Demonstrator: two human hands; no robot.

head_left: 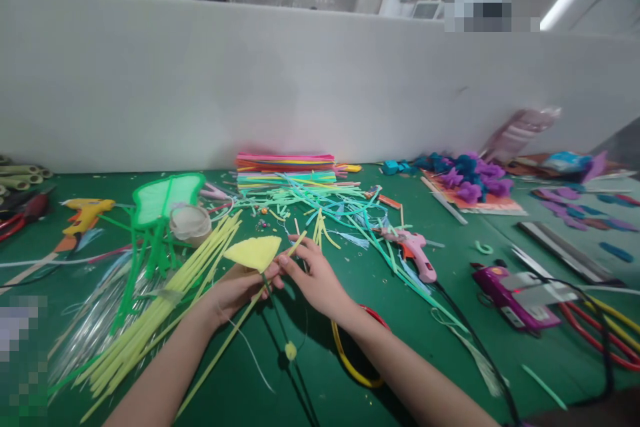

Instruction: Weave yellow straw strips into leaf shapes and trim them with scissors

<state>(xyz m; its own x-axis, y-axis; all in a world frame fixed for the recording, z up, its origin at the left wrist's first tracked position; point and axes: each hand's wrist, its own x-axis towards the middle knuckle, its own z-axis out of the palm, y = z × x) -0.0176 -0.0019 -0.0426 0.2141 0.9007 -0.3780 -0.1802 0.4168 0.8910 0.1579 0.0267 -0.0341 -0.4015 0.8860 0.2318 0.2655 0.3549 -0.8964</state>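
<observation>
Near the middle of the table, my left hand (237,290) is closed round the stem below a pale yellow, fan-shaped piece (255,253). A long yellow strip (225,345) runs diagonally past both hands, from the lower left up to the right. The fingers of my right hand (317,280) are closed on this strip beside the left fingertips. Dark thin stems hang below the hands, with a small yellow ball (291,350) on them. A thin pale thread trails down from the left wrist.
A bundle of yellow strips (170,307) and a green mesh shape (170,199) lie left. A pink glue gun (413,250) with a black cord, a purple device (515,300) and scissors are right. Coloured strips (285,170) lie behind, before a white partition (300,87).
</observation>
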